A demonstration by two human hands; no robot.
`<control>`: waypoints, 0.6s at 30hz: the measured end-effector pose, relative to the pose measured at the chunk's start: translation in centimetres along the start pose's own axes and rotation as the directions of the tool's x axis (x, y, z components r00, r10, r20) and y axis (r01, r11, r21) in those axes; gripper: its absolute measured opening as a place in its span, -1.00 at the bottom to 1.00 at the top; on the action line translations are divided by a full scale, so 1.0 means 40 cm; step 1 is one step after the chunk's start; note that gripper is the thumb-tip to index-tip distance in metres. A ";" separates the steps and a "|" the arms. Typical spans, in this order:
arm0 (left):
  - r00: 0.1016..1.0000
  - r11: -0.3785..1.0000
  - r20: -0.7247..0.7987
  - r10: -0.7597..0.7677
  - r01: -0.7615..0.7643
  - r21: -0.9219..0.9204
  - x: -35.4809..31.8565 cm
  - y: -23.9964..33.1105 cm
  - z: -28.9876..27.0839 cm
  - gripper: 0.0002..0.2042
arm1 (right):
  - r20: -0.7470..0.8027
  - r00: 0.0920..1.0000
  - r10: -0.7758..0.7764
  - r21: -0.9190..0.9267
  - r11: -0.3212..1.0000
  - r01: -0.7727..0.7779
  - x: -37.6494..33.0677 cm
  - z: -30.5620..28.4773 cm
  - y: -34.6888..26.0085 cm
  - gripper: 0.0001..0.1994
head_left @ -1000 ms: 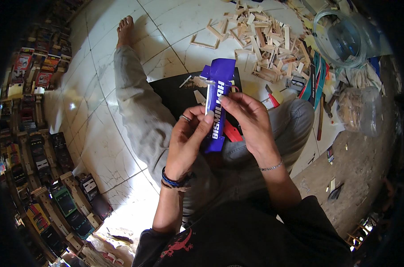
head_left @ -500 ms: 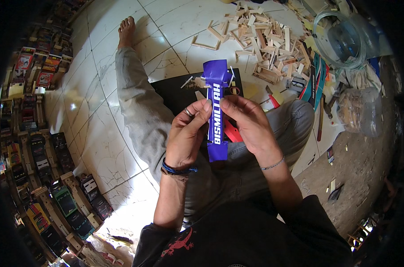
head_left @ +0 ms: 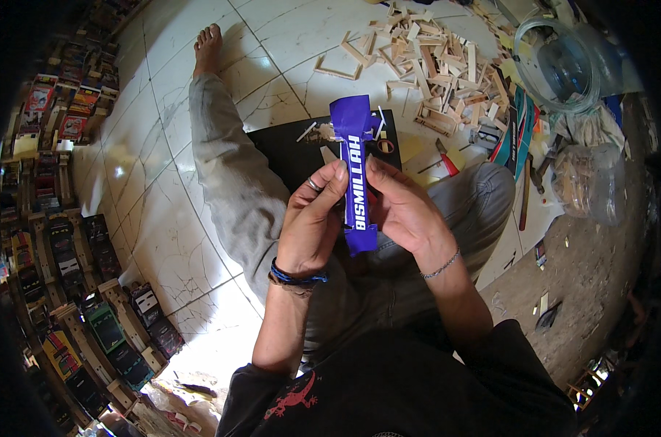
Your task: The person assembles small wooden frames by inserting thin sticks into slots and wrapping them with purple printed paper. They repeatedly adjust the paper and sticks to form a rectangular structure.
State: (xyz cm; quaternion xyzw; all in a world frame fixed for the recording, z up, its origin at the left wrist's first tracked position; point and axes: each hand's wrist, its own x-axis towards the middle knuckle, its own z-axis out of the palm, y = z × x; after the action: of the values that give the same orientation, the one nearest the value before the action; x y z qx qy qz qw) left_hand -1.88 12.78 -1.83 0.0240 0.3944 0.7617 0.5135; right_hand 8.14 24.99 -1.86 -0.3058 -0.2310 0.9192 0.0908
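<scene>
A purple sticker strip (head_left: 356, 175) with white lettering and wider flaps at both ends stands upright before me, over my lap. My left hand (head_left: 312, 218) pinches its left edge between thumb and fingers. At the right edge, my right hand (head_left: 410, 215) holds it with the thumb near the upper middle and the fingers curled behind. Whether something stiff lies behind the strip is hidden. Beyond it rests a dark board (head_left: 276, 146) with small white sticks and wood crumbs on it.
A heap of small wooden pieces and frames (head_left: 436, 65) covers the tiles ahead. A red-handled knife (head_left: 447, 160), a hammer (head_left: 538, 175) and a plastic bag (head_left: 589, 182) lie to the right. Racks of small dark packs (head_left: 68, 255) line the left. My bare foot (head_left: 207, 47) is stretched forward.
The strip has shifted slightly right, and its lower flap looks shorter and tilted. My right thumb has slid a little right along with it. The red object under the strip is now mostly hidden.
</scene>
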 end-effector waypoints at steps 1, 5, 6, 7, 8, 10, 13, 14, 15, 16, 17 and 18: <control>1.000 1.000 0.010 0.004 -0.005 0.003 0.001 -0.001 0.001 -0.70 | -0.005 1.000 0.003 0.015 1.000 -0.002 0.001 0.000 0.002 -0.83; 0.993 0.992 0.011 0.121 -0.122 0.038 -0.002 -0.011 0.011 -0.74 | 0.009 0.999 0.039 0.041 0.998 -0.039 0.002 -0.007 0.004 -0.82; 0.991 0.991 -0.001 0.134 -0.133 0.032 -0.002 -0.012 0.013 -0.75 | 0.023 0.999 0.040 0.044 0.998 -0.041 0.002 -0.010 0.005 -0.82; 0.988 0.988 0.016 0.154 -0.154 0.015 -0.001 -0.013 0.014 -0.76 | 0.036 0.999 0.038 0.043 0.998 -0.039 0.002 -0.012 0.006 -0.82; 0.988 0.988 0.001 0.156 -0.156 0.018 0.000 -0.013 0.016 -0.77 | 0.032 0.999 0.028 0.057 0.998 -0.030 0.003 -0.013 0.009 -0.82; 0.976 0.975 -0.026 0.218 -0.219 -0.038 -0.001 -0.023 0.026 -0.81 | 0.017 1.000 0.001 0.075 0.997 -0.002 0.007 -0.010 0.019 -0.80; 0.945 0.950 -0.106 0.309 -0.302 0.075 0.002 -0.027 0.032 -0.85 | -0.012 0.993 -0.117 0.015 0.993 0.117 0.009 -0.002 0.033 -0.77; 0.930 0.935 -0.130 0.344 -0.326 0.142 0.004 -0.028 0.033 -0.86 | -0.023 0.990 -0.138 0.017 0.990 0.138 0.008 0.001 0.036 -0.77; 0.926 0.929 -0.126 0.356 -0.336 0.154 0.005 -0.030 0.034 -0.87 | -0.037 0.987 -0.155 0.009 0.988 0.155 0.004 0.004 0.038 -0.76; 0.921 0.923 -0.126 0.368 -0.345 0.170 0.006 -0.031 0.034 -0.88 | -0.050 0.983 -0.174 0.001 0.985 0.174 0.000 0.006 0.040 -0.75; 0.917 0.917 -0.126 0.379 -0.353 0.187 0.006 -0.032 0.033 -0.89 | -0.057 0.981 -0.184 0.001 0.983 0.184 -0.003 0.010 0.041 -0.75; 0.924 0.927 -0.143 0.356 -0.328 0.183 0.006 -0.033 0.031 -0.89 | -0.063 0.979 -0.196 -0.001 0.981 0.196 -0.005 0.012 0.042 -0.75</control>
State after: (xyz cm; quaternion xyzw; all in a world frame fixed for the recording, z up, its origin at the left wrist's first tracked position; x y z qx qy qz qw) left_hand -0.44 13.91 -1.90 0.0661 0.4857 0.8058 0.3324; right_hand 7.98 23.26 -2.22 -0.3099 -0.2549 0.8963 0.1887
